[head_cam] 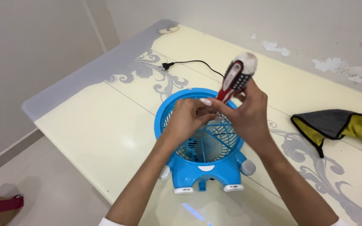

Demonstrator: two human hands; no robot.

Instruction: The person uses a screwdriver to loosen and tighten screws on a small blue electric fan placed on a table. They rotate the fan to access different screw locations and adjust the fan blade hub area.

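1. Cream table (105,125) is filling the view beside a pale wall, bearing a cloth (336,125).
2. Blue fan (202,146) is lying grille-up at the table's middle; likely light, its thin grille brittle, so grip the body.
3. Right hand (248,117) is clenching a stiff screwdriver (235,79).
4. Left hand (187,117) is pinching its shaft.

Glossy blue plastic fan (206,167); soft matt cloth (336,125); glossy table (93,125).
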